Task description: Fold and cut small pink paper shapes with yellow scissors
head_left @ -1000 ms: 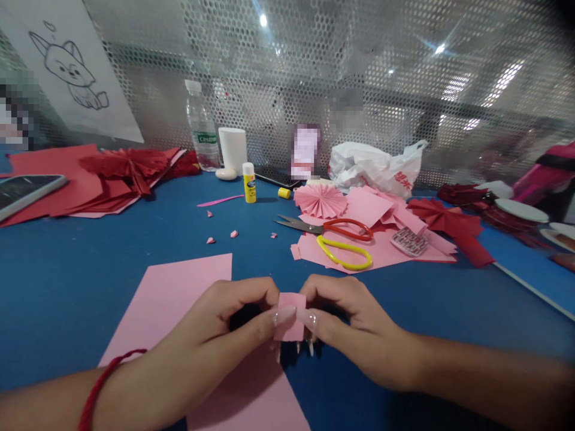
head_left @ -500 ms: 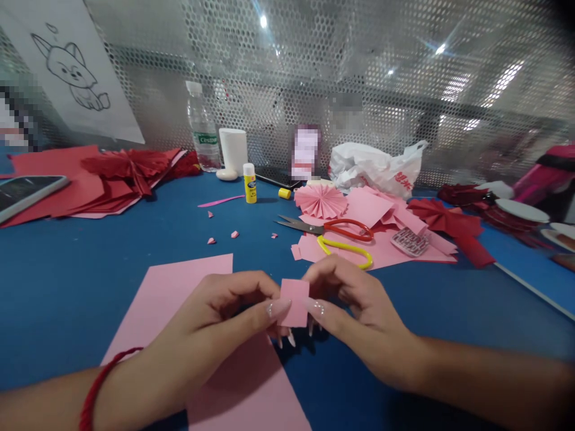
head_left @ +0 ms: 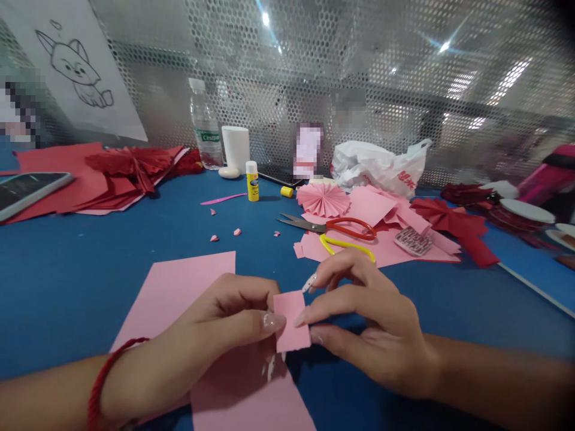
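A small pink paper rectangle [head_left: 288, 335] is held up between my two hands, above the table. My left hand [head_left: 233, 317] pinches its left edge, with the thumb on the near face and the other fingers behind. On the other side, my right hand [head_left: 372, 323] has a fingertip on the face of the paper and the thumb at its right edge; another finger is lifted near the top corner. Beneath my left hand and forearm lies a large pink paper sheet [head_left: 179, 287], partly covered by them.
Scissors [head_left: 314, 226] with red and yellow handles lie beyond my right hand, beside a pink pleated paper fan [head_left: 323, 199] and pink sheets. An uncapped glue stick [head_left: 253, 182], its yellow cap [head_left: 286, 191], a water bottle [head_left: 207, 129] and a white plastic bag [head_left: 381, 164] stand farther back.
My right hand has shifted its hold: its index finger moved from behind onto the paper's face, and the thumb slid down to the edge. The small paper has tilted and dropped slightly.
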Demonstrator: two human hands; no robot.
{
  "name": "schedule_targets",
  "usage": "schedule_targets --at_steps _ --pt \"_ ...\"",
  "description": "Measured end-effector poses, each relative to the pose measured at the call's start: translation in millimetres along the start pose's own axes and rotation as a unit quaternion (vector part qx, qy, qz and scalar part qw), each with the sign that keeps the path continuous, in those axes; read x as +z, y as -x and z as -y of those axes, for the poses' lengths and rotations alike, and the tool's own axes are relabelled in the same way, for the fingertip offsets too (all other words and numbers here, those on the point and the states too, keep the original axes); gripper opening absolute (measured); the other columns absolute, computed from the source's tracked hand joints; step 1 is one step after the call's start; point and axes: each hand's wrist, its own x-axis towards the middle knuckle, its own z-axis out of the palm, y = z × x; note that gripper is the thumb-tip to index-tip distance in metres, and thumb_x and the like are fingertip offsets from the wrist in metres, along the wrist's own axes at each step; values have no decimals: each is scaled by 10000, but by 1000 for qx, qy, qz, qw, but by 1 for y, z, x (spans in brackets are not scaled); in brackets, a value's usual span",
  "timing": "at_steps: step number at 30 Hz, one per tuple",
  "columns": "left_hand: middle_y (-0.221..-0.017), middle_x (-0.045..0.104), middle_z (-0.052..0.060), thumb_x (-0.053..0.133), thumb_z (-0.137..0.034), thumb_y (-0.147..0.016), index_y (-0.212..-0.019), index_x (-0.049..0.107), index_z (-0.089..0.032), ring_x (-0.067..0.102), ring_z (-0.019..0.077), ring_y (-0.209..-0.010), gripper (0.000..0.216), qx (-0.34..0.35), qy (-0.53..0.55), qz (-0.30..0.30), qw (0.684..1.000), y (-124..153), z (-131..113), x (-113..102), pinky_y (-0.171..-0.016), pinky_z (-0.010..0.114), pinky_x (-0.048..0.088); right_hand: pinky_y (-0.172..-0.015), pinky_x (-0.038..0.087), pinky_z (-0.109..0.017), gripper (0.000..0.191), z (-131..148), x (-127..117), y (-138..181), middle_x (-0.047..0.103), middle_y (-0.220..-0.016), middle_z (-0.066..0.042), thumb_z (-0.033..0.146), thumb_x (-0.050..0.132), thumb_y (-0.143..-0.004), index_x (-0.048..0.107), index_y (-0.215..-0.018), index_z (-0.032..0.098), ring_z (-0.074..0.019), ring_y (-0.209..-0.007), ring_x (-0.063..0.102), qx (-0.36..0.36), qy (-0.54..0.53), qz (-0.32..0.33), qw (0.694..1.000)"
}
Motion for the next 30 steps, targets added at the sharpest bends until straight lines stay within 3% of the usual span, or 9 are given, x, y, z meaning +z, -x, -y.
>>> schedule_targets --at_steps 6,12,18,24,30 --pt "-602 542 -31 671 -324 -845 -643 585 -176 480 110 -569 265 33 -96 -11 995 -1 -4 0 -534 205 359 -704 554 -254 191 2 1 -2 609 -858 -33 301 663 -990 768 -864 204 -130 -804 634 -22 21 -9 999" --pt "-720 621 -11 566 -360 -977 -788 698 -190 523 132 -668 286 90 -206 -2 974 -4 -2 -1 -611 211 409 -708 543 -255 169 2 1 -3 585 -836 -22 293 689 -970 777 -855 207 -129 -786 606 5 35 -1 999" --pt "-780 692 22 511 -436 -1009 -825 694 -189 594 163 -707 358 94 -268 -24 958 -5 2 -3 -615 236 434 -779 538 -286 42 0 4 -2 592 -890 -17 232 766 -902 755 -869 209 -146 -836 615 87 16 4 996" --pt "-838 734 31 495 -416 -1014 -837 677 -195 640 174 -744 337 89 -286 -23 954 -3 1 -2 -645 237 470 -855 494 -274 74 -5 5 -4 591 -905 -2 213 772 -896 740 -830 200 -138 -894 600 181 -30 7 983" --pt "-838 762 22 530 -333 -995 -883 742 -203 673 168 -752 273 106 -276 -23 955 -5 1 -2 -678 220 506 -946 460 -297 100 -8 5 -5 652 -986 -11 233 750 -914 731 -821 205 -155 -1021 626 230 -76 3 970"
